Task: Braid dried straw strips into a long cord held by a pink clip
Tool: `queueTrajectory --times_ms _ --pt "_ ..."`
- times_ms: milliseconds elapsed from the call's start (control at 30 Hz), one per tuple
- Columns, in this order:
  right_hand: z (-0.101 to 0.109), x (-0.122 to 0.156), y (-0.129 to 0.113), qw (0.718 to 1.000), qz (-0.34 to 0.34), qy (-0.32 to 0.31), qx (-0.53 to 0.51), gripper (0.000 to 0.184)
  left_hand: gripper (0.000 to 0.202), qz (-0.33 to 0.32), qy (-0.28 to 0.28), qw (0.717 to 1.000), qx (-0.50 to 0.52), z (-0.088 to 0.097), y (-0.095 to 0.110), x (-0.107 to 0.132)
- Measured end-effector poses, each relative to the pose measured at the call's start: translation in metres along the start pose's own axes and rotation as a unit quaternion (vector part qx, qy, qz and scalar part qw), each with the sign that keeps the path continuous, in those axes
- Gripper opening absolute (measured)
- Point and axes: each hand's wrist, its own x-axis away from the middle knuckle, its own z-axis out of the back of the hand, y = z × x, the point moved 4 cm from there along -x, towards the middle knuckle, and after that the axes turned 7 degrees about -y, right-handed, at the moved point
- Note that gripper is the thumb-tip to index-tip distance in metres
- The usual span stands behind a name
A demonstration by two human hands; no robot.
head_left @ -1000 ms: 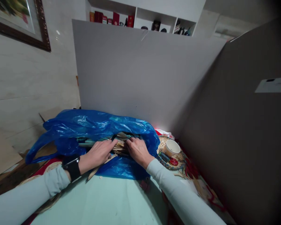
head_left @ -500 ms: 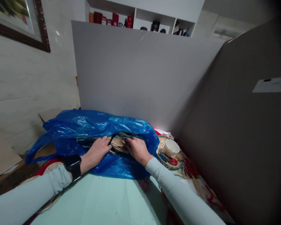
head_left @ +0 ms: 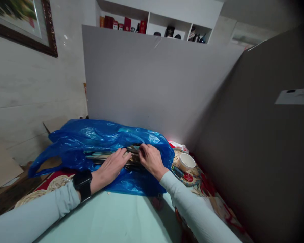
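A crumpled blue plastic bag [head_left: 96, 133] lies with its mouth toward me. Flat, dried-looking strips [head_left: 98, 156], pale and dark, show in the bag's opening. My left hand [head_left: 111, 166] rests on the strips with its fingers stretched out; a black watch [head_left: 83, 184] is on that wrist. Just to the right, my right hand [head_left: 153, 160] has its fingers curled in at the right part of the strips, thumb and index finger close together. What is between those fingertips is mostly hidden, but they meet at the strips.
A woven tray [head_left: 176, 157] at the right carries a white paper cup [head_left: 187, 162], a dark spool [head_left: 177, 171] and a red round item [head_left: 187, 177]. Grey panels [head_left: 152, 77] stand behind and to the right. Coiled pale cord [head_left: 58, 182] lies at the left.
My left hand has shifted right along the strips, nearer the right hand. The pale strips between the hands are now mostly covered, and darker ones show there. My right hand's fingers are more curled.
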Motion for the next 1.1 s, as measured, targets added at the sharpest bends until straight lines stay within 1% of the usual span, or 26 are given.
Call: queueTrajectory --times_ms 67,133,233,300,367,600,700,767,900,967,1033,1100 --pt "0.001 -0.005 0.002 1.000 -0.023 0.006 0.006 0.033 0.044 0.007 0.015 1.000 0.009 -0.004 -0.006 -0.006" --pt "-0.003 -0.013 0.005 0.999 -0.027 -0.018 0.008 0.034 0.031 0.010 0.026 0.999 0.017 -0.011 -0.011 -0.010" --pt "-0.015 -0.021 0.008 0.997 -0.015 -0.075 0.010 0.032 0.033 0.009 0.040 0.999 0.026 -0.020 -0.015 -0.013" --pt "-0.019 -0.022 0.010 0.995 -0.015 -0.093 0.014 0.031 0.034 0.009 0.046 0.998 0.030 -0.023 -0.016 -0.012" --pt "-0.019 -0.021 0.013 0.995 -0.022 -0.094 0.021 0.032 0.035 0.012 0.051 0.998 0.035 -0.025 -0.017 -0.011" --pt "-0.007 -0.012 0.029 0.995 -0.043 -0.077 0.036 0.032 0.034 0.020 0.062 0.996 0.060 -0.029 -0.022 -0.011" --pt "-0.007 -0.015 0.032 0.995 -0.037 -0.085 0.032 0.032 0.033 0.030 0.063 0.995 0.073 -0.024 -0.029 -0.018" --pt "-0.008 -0.019 0.031 0.995 -0.025 -0.094 0.026 0.033 0.031 0.044 0.067 0.993 0.082 -0.015 -0.037 -0.023" --pt "-0.011 -0.025 0.022 0.993 0.021 -0.120 0.012 0.032 0.031 0.087 0.103 0.987 0.092 0.007 -0.057 -0.033" --pt "-0.011 -0.025 0.017 0.991 0.048 -0.128 0.009 0.031 0.032 0.112 0.118 0.982 0.093 0.014 -0.068 -0.036" --pt "-0.009 -0.022 0.012 0.989 0.067 -0.130 0.010 0.031 0.033 0.130 0.117 0.980 0.095 0.017 -0.078 -0.038" --pt "-0.006 -0.017 0.009 0.989 0.080 -0.126 0.014 0.030 0.033 0.135 0.100 0.981 0.099 0.016 -0.084 -0.041"
